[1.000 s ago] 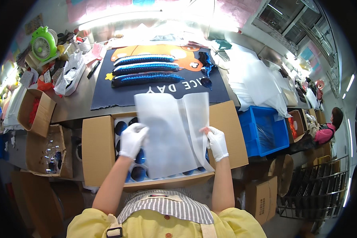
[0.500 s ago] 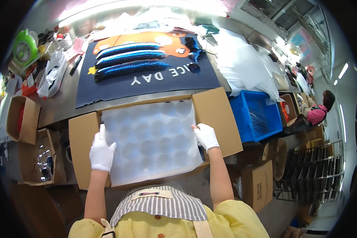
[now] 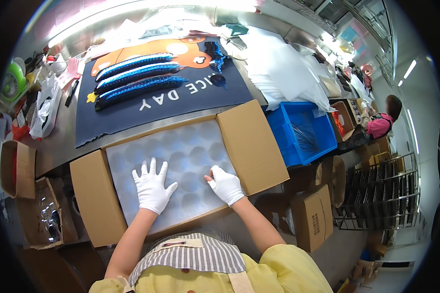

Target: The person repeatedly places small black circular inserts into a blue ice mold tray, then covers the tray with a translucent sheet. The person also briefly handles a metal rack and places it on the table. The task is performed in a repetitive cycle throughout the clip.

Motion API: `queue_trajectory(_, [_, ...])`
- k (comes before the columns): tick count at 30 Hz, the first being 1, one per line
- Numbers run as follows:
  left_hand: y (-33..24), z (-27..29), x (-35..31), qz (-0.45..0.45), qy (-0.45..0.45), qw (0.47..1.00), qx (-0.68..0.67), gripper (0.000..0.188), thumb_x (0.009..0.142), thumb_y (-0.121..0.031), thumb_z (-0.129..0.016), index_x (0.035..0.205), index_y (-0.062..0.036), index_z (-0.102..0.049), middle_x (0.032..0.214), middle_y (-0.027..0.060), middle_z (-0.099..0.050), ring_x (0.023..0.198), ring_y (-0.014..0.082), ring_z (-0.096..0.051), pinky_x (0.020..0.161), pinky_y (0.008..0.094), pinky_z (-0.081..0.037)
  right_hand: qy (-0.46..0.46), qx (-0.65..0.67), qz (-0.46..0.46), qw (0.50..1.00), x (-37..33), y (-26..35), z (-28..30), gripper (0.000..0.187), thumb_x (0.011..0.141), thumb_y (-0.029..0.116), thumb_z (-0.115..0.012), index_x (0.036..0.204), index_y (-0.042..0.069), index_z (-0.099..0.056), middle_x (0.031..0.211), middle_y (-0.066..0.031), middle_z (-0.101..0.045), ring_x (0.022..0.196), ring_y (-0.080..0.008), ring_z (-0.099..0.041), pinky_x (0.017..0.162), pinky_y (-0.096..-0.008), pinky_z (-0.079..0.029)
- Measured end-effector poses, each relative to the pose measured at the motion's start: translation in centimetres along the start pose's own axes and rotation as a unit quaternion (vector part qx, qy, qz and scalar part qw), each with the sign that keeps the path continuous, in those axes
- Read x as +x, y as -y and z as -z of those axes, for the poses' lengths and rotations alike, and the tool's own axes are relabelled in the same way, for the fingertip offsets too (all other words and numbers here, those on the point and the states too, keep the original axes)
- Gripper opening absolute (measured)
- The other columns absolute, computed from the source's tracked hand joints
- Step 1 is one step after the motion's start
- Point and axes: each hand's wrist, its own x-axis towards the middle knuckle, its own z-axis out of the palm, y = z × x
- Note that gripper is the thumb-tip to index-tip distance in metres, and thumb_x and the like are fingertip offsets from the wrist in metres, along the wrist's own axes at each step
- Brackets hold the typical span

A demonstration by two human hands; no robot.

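In front of me an open cardboard box point(image 3: 259, 149) holds a translucent white sheet point(image 3: 181, 210) lying flat across its contents. Rows of round shapes show faintly through the sheet; what they are stays hidden. My left hand point(image 3: 151, 188), in a white glove, lies on the left part of the sheet with its fingers spread. My right hand point(image 3: 225, 186), also gloved but with bare fingertips showing, rests on the right part of the sheet. Its fingers are curled together, and anything between them cannot be made out.
Behind the box, long blue-and-black bundles point(image 3: 137, 78) lie on a dark printed mat point(image 3: 181, 102). A blue bin point(image 3: 281, 132) and stacked white sheets point(image 3: 283, 68) are at the right. Smaller cardboard boxes point(image 3: 39, 210) stand at the left. A person in pink point(image 3: 379, 126) sits far right.
Both hands have moved from the sheet's side edges inward onto its top. The left hand has spread its fingers. The sheet now lies lower and flatter inside the box.
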Motion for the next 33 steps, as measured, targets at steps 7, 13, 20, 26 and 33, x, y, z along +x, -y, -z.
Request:
queue_trajectory(7, [1.9,2.7,-3.7,-0.032,-0.077,0.996,-0.012,0.073,0.073,-0.027,-0.078,0.139,-0.0094,-0.052,0.152,0.0204,-0.037,0.143,0.0434,-0.027,0.116,0.0575,-0.017,0.07,0.012,0.043,0.997,-3.1,-2.0,3.5,0.034,0.092,0.042,-0.063,0.101,0.01,-0.055,0.093,-0.0144,-0.065,0.082,-0.0379,-0.065,0.07,-0.0465,-0.053])
queue_trajectory(13, [3.6,2.3,-4.5,0.087,0.071,0.992,0.06,0.079,0.084,-0.032,-0.068,0.151,-0.0067,-0.035,0.162,0.0183,-0.019,0.148,0.0386,-0.018,0.119,0.0546,-0.016,0.186,-0.003,-0.05,0.981,-2.6,-2.7,3.7,0.042,0.09,0.035,-0.066,0.108,0.001,-0.049,0.108,-0.0228,-0.058,0.097,-0.0424,-0.062,0.085,-0.0489,-0.05])
queue_trajectory(20, [3.0,2.6,-5.2,0.026,0.047,0.995,0.087,0.083,0.076,-0.025,-0.075,0.148,-0.0044,-0.039,0.161,0.0206,-0.019,0.149,0.0413,-0.014,0.121,0.0556,-0.01,0.144,0.023,0.02,0.989,-0.1,-1.5,3.8,0.042,0.095,0.043,-0.054,0.108,0.003,-0.051,0.102,-0.0217,-0.064,0.091,-0.041,-0.064,0.081,-0.0489,-0.051])
queue_trajectory(26, [2.1,2.8,-3.6,-0.03,0.06,0.997,-0.042,0.082,0.071,-0.019,-0.077,0.144,-0.0027,-0.044,0.16,0.0222,-0.022,0.148,0.044,-0.015,0.12,0.0562,-0.011,0.282,0.021,0.076,0.956,5.8,1.6,4.2,0.037,0.093,0.041,-0.058,0.1,0.005,-0.058,0.091,-0.0208,-0.067,0.088,-0.0411,-0.065,0.079,-0.049,-0.05])
queue_trajectory(33, [6.4,7.2,7.2,-0.051,-0.185,0.978,-0.076,0.072,0.08,-0.017,-0.073,0.144,-0.0008,-0.044,0.153,0.024,-0.035,0.142,0.0438,-0.029,0.116,0.05,-0.024,0.01,0.114,0.24,0.964,20.7,1.8,8.6,0.029,0.083,0.025,-0.072,0.107,0.01,-0.063,0.122,-0.0159,-0.063,0.108,-0.0349,-0.062,0.092,-0.0421,-0.049])
